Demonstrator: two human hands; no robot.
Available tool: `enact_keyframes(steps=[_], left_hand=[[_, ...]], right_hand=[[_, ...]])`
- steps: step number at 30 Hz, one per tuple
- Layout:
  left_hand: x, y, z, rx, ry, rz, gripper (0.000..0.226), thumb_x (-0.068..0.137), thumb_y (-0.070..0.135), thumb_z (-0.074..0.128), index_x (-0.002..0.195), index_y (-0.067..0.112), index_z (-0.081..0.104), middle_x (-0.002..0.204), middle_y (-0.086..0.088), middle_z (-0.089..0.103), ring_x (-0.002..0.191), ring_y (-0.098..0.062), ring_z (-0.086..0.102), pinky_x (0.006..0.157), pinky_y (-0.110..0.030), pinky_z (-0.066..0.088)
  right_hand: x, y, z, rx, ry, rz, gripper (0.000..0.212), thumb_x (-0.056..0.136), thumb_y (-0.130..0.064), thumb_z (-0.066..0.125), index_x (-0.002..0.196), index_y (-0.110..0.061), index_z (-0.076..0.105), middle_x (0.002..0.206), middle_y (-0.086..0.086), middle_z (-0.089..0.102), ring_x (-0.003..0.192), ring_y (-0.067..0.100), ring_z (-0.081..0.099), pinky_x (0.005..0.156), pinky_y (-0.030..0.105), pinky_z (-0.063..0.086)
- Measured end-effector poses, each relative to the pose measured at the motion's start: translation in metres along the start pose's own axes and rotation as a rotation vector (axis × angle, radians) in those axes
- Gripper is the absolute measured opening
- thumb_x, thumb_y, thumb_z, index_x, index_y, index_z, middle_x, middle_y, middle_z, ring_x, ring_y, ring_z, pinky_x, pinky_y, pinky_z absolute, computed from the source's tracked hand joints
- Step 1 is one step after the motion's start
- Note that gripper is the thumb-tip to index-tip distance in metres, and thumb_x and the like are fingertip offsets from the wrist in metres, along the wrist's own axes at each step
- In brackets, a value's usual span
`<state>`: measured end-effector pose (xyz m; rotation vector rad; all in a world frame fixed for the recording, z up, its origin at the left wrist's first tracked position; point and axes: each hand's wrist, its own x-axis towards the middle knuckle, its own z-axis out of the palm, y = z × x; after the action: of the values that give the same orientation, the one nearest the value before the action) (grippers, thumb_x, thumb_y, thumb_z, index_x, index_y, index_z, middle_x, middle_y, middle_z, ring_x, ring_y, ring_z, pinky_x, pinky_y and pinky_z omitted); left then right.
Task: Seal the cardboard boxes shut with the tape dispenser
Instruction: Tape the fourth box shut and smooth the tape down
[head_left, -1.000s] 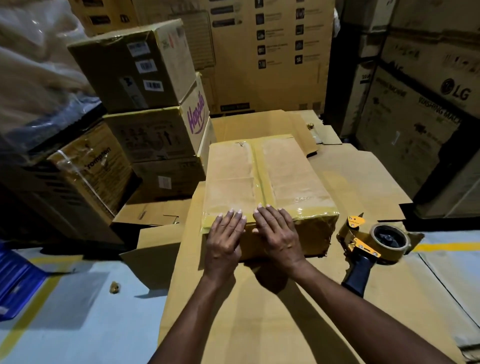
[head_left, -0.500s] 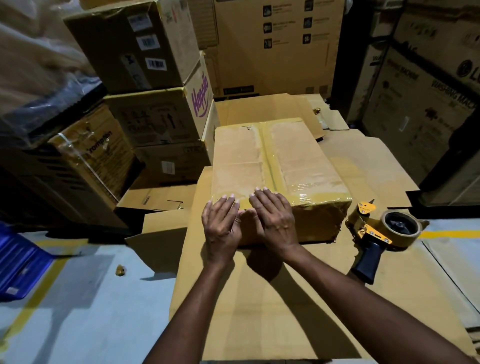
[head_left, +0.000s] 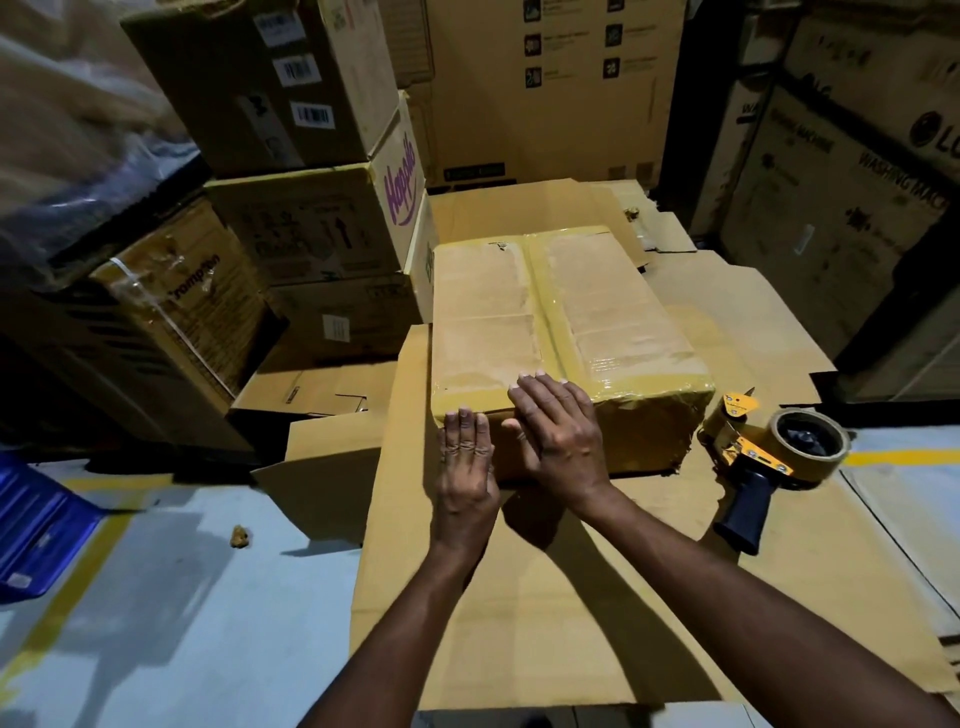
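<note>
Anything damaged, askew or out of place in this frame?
The box has a ragged, torn lower right corner on its near face, and the tape is wrinkled there. A small brown scrap lies on the floor.

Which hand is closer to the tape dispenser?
The right hand. It lies flat on the near edge of the box, left of the tape dispenser. The left hand touches the box's near side, farther left.

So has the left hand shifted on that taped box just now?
Yes. The left hand slid back toward the person, from the taped box top onto its near side.
</note>
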<state>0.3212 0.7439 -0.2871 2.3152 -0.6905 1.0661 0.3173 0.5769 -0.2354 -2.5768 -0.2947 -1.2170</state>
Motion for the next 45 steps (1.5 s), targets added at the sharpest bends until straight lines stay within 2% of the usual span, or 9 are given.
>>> enact_keyframes(steps=[8,14,20,25,29,32,37,42,45], left_hand=[[-0.002,-0.012,-0.026,-0.073,-0.109,0.315,0.079,0.072,-0.019,0.069,0.147,-0.005,0.047,0.156,-0.024,0.042,0.151,-0.038,0.034,0.123,-0.051,0.031],[0.043,-0.021,-0.030,-0.144,0.228,-0.145,0.040,0.091,-0.015,0.063,0.130,-0.007,0.065,0.135,-0.022,0.064,0.132,-0.034,0.058,0.112,-0.054,0.045],[0.048,-0.066,-0.029,-0.211,0.092,-0.045,0.023,0.090,-0.005,0.069,0.113,-0.004,0.072,0.115,-0.018,0.071,0.112,-0.033,0.066,0.103,-0.042,0.051],[0.048,-0.068,-0.028,-0.241,0.076,-0.023,0.023,0.092,0.001,0.069,0.115,0.004,0.066,0.109,-0.017,0.069,0.109,-0.032,0.064,0.109,-0.024,0.041],[0.050,-0.075,-0.027,-0.268,0.100,0.014,0.018,0.101,0.022,0.060,0.114,0.010,0.062,0.105,-0.018,0.070,0.106,-0.027,0.062,0.107,-0.020,0.039],[0.049,-0.076,-0.025,-0.248,0.109,0.031,0.018,0.106,0.023,0.053,0.114,0.009,0.061,0.105,-0.020,0.071,0.108,-0.027,0.062,0.110,-0.019,0.035],[0.047,-0.071,-0.014,-0.134,0.153,0.039,0.022,0.092,-0.002,0.058,0.113,0.007,0.058,0.110,-0.016,0.064,0.103,-0.030,0.061,0.090,-0.042,0.051],[0.044,-0.064,-0.014,-0.091,0.151,0.003,0.041,0.080,-0.017,0.058,0.112,0.007,0.056,0.109,-0.023,0.068,0.104,-0.030,0.059,0.091,-0.043,0.051],[0.046,-0.060,-0.015,-0.075,0.148,-0.009,0.043,0.078,-0.019,0.060,0.112,0.007,0.056,0.109,-0.023,0.069,0.104,-0.028,0.059,0.090,-0.042,0.052]], right_hand=[[-0.001,-0.008,0.000,0.044,0.050,0.067,0.038,0.098,-0.028,0.067,0.132,-0.012,0.070,0.142,0.008,0.064,0.138,0.023,0.054,0.115,0.045,0.039],[0.003,-0.017,0.002,0.096,0.067,0.175,0.042,0.104,-0.044,0.054,0.123,-0.012,0.075,0.135,0.005,0.069,0.133,0.023,0.058,0.114,0.045,0.039],[0.010,-0.025,0.004,0.071,0.067,0.241,0.043,0.099,-0.052,0.059,0.109,-0.013,0.073,0.126,0.004,0.069,0.123,0.026,0.060,0.109,0.042,0.035],[0.016,-0.035,0.013,-0.074,0.042,0.277,0.062,0.089,-0.072,0.058,0.101,-0.012,0.067,0.115,0.007,0.064,0.110,0.029,0.058,0.104,0.046,0.036],[0.020,-0.036,0.013,-0.112,0.019,0.284,0.064,0.084,-0.077,0.064,0.096,-0.014,0.066,0.105,0.006,0.062,0.099,0.029,0.056,0.096,0.046,0.039],[0.022,-0.030,0.009,-0.100,-0.008,0.249,0.062,0.084,-0.079,0.062,0.093,-0.018,0.066,0.100,0.002,0.061,0.095,0.026,0.055,0.086,0.042,0.039],[0.024,-0.007,-0.004,-0.061,-0.057,0.075,0.043,0.091,-0.064,0.066,0.094,-0.021,0.070,0.106,-0.002,0.065,0.097,0.022,0.056,0.080,0.038,0.036],[0.019,0.029,-0.018,0.031,-0.071,-0.114,0.022,0.098,-0.034,0.062,0.101,-0.016,0.073,0.121,0.001,0.071,0.103,0.024,0.064,0.081,0.036,0.037],[0.009,0.063,-0.036,0.013,-0.028,-0.146,0.023,0.100,-0.033,0.062,0.101,-0.014,0.075,0.123,0.004,0.073,0.110,0.027,0.065,0.087,0.040,0.042]])
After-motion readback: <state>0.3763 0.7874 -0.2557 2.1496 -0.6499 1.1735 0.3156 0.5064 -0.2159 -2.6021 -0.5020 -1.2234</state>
